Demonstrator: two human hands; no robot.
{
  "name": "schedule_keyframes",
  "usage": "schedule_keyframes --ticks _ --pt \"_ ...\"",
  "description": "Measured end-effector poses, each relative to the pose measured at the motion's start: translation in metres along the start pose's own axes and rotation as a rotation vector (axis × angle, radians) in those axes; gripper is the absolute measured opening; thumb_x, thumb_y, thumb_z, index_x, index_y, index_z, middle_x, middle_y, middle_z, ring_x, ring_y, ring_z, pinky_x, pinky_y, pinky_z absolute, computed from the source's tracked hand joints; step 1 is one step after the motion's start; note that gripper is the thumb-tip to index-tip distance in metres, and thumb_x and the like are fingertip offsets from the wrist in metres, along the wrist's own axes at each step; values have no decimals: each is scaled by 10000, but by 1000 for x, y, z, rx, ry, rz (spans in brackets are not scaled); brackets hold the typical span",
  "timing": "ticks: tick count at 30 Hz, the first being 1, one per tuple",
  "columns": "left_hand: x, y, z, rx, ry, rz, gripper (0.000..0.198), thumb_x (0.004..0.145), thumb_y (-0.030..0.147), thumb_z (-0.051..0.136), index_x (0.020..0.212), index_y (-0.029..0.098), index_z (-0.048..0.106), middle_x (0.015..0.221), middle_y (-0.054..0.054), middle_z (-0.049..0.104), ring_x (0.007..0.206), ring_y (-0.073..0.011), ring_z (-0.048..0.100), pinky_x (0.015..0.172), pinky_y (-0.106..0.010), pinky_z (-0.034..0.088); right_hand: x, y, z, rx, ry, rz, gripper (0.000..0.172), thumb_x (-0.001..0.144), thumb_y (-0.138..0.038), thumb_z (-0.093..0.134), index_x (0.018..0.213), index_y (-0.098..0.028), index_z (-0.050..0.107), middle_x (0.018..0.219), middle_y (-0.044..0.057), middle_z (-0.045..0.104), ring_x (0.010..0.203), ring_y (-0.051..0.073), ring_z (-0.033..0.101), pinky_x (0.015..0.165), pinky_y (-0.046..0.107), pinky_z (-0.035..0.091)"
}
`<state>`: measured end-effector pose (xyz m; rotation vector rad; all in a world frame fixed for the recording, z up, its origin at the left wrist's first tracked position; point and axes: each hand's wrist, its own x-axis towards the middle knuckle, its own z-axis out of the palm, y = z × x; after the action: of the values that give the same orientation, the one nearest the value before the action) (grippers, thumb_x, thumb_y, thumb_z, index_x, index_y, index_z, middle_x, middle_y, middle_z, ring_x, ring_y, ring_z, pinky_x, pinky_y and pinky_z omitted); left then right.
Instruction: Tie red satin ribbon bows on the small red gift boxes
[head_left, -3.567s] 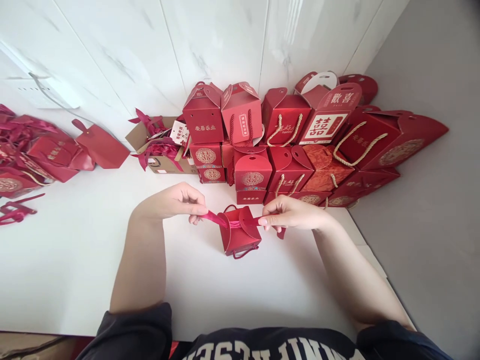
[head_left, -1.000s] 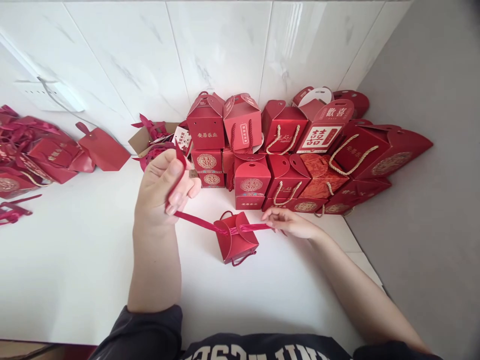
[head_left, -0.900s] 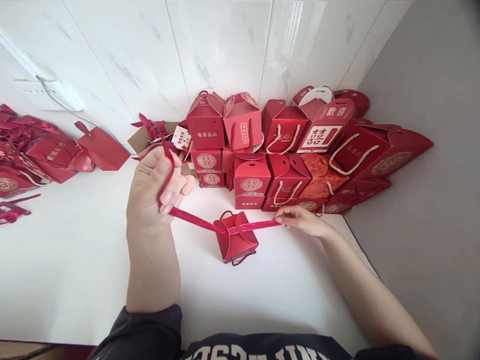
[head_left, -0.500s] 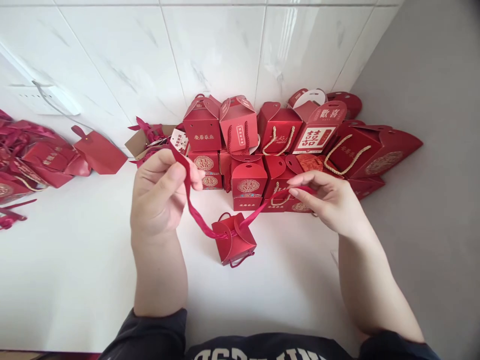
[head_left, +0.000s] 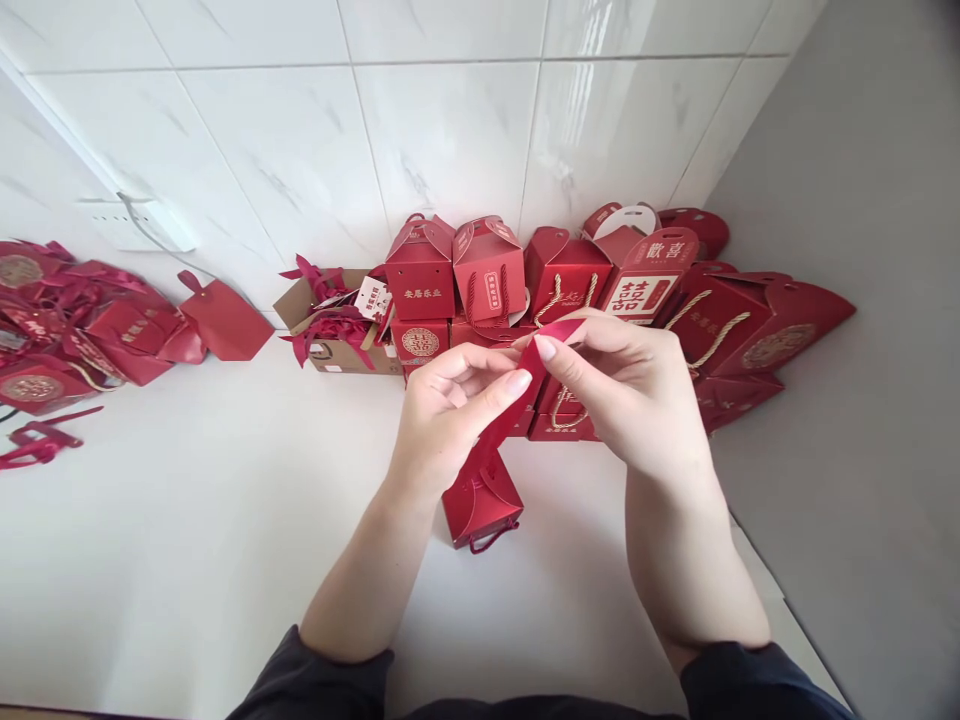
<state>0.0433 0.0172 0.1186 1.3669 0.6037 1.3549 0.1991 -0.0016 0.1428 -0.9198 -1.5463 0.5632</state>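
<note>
A small red gift box [head_left: 485,503] with a cord handle sits on the white table below my hands. From its closed top flaps a dark red ribbon [head_left: 501,428] rises to my fingers. My left hand [head_left: 459,412] pinches the ribbon between thumb and fingers. Touching or nearly touching it, my right hand [head_left: 628,385] grips the ribbon's upper part between thumb and forefinger. Both hands hang above the box, in front of the stacked boxes. My left hand and wrist hide the box's left side.
Red gift boxes [head_left: 491,270] stand stacked against the tiled wall [head_left: 442,130]. Left of them is a brown cardboard box [head_left: 352,357] with ribbons and tags in it. More red boxes [head_left: 135,325] and loose ribbon [head_left: 41,440] lie at far left. A grey surface [head_left: 847,330] bounds the right.
My hands have come together over the box, the left one moving right and the right one slightly left. The ribbon, earlier spread to both sides, is now gathered between them. The view has shifted slightly.
</note>
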Motion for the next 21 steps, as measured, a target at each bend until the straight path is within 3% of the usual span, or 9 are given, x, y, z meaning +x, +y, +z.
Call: schedule_keyframes --ticks 5,12,17,21 --pt "1 -4 1 -33 69 -27 95 761 266 766 788 207 697 752 15 684 720 -96 631 685 -211 521 0 3 3 4 -35 -25 290 900 -337 628 653 -187 607 692 -7 543 684 130 511 621 278 407" --pt "1 0 1 -98 88 11 69 788 245 744 781 203 690 771 14 685 757 -108 655 752 -245 549 -4 3 7 36 -91 -13 389 977 -338 500 628 -189 584 737 8 564 732 138 529 691 289 431" --pt "0 2 1 -98 133 84 57 782 240 751 789 210 702 774 11 724 742 -112 689 733 -237 572 -7 -2 10 24 -65 -51 284 984 -338 485 801 -215 665 851 14 634 833 154 572 751 296 457" --pt "0 3 1 -91 182 116 75 761 237 770 767 207 701 751 14 731 724 -114 700 715 -234 582 -13 -2 15 65 -29 13 182 947 -349 554 967 -223 683 898 21 664 815 160 607 747 309 493"
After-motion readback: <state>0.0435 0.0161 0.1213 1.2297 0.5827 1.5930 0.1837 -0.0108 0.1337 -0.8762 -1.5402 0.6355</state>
